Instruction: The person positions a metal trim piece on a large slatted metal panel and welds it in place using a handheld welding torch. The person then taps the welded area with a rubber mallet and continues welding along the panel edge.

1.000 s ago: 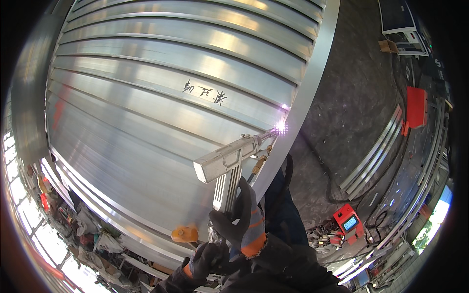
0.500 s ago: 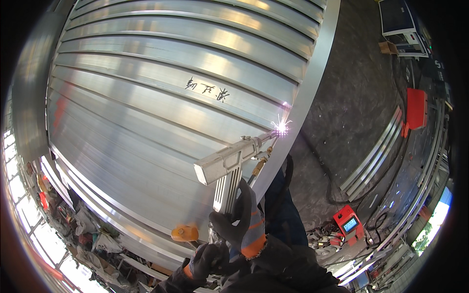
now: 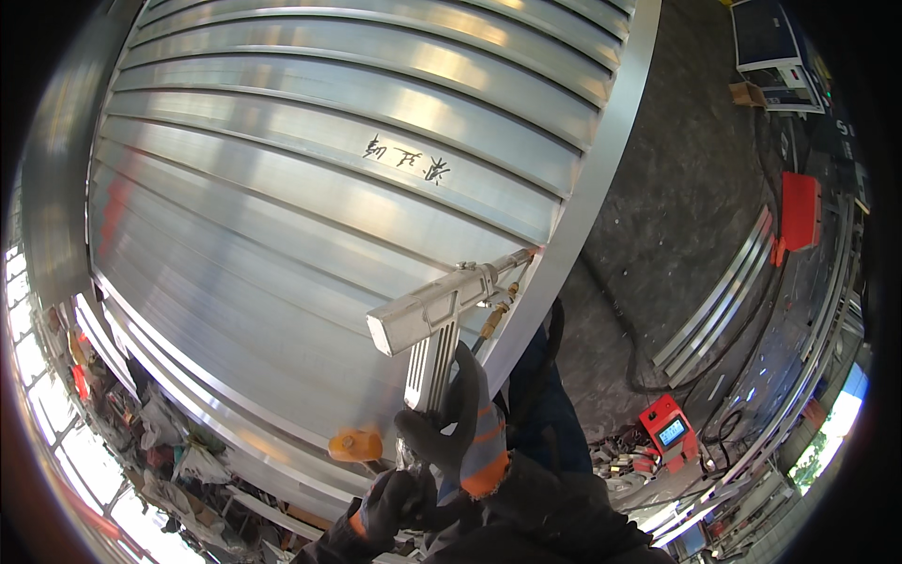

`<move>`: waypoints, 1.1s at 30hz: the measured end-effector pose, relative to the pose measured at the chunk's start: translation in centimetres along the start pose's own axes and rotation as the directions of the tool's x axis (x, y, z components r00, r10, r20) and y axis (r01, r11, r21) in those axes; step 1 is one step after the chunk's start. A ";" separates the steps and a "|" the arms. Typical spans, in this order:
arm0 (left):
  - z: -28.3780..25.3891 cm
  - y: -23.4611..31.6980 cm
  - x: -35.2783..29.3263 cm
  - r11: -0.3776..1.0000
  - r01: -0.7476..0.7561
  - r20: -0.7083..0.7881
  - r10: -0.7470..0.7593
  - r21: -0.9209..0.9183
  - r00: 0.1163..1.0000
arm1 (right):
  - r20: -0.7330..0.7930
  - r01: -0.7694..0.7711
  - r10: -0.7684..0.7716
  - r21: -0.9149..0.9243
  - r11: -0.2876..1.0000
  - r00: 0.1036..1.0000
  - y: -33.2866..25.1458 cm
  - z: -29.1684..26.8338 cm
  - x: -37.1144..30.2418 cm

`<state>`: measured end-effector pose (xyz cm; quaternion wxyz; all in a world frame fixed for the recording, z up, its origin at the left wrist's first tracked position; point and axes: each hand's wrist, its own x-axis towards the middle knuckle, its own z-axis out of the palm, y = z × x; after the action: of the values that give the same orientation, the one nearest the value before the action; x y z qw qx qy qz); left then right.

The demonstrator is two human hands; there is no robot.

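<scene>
My right hand [image 3: 462,423], in a black and grey glove with orange bands, is wrapped round the grip of a silver handheld welding gun [image 3: 427,310]. The gun's nozzle meets the corner where a ribbed aluminium panel [image 3: 272,216] joins its right-hand edge rail [image 3: 587,221]; a faint orange glow shows at the tip. Just below the grip, my left hand [image 3: 399,503], also gloved, is closed near the gun's lower end; what it holds is hidden. A yellow mallet [image 3: 355,445] lies by my left hand, its handle partly covered.
Right of the panel, several aluminium strips [image 3: 719,296] lie on the dark floor beside a black cable. A red box with a lit screen [image 3: 669,432] stands nearby, and a red case [image 3: 800,211] is farther off. Scrap and bags [image 3: 178,451] are heaped at lower left.
The bright sparks at the nozzle have stopped, leaving a small glow. The gun and both hands have shifted very slightly left in view, still in the same grasp.
</scene>
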<state>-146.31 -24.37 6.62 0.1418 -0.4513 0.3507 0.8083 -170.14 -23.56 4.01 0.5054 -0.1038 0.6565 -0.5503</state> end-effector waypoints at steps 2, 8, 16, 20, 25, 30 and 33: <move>-0.4 -1.1 0.2 0.998 -0.057 0.012 0.056 0.020 0.998 | 0.011 0.040 -0.040 -0.024 0.999 0.999 0.3 -0.2 0.5; -0.9 -1.2 0.7 0.982 -0.148 0.121 0.133 0.121 0.984 | -0.015 -0.004 0.003 -0.065 0.998 1.000 0.5 -0.6 1.1; 0.5 3.6 1.6 0.999 -0.024 0.077 0.026 -0.024 0.997 | -0.039 0.049 -0.052 -0.074 0.996 0.998 0.7 -0.7 1.4; 1.0 5.1 2.4 0.978 0.092 0.073 -0.080 -0.186 0.994 | -0.025 0.010 -0.009 0.019 1.000 1.000 0.6 -0.5 1.3; 0.8 5.1 2.6 0.982 0.079 0.054 -0.071 -0.171 0.996 | -0.006 0.007 -0.007 0.119 0.993 1.000 0.6 -0.2 1.3; 0.3 4.5 2.7 0.992 0.065 0.053 -0.060 -0.106 0.997 | -0.017 0.013 -0.012 0.069 0.998 1.000 0.7 -0.1 1.2; 0.2 4.3 2.6 0.994 0.038 0.059 -0.032 -0.098 0.998 | -0.023 0.007 -0.006 0.080 0.997 1.000 0.8 0.0 1.0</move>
<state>-150.21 -27.52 6.35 0.1434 -0.4405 0.2979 0.8346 -170.25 -23.98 2.83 0.4999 -0.0794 0.6392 -0.5790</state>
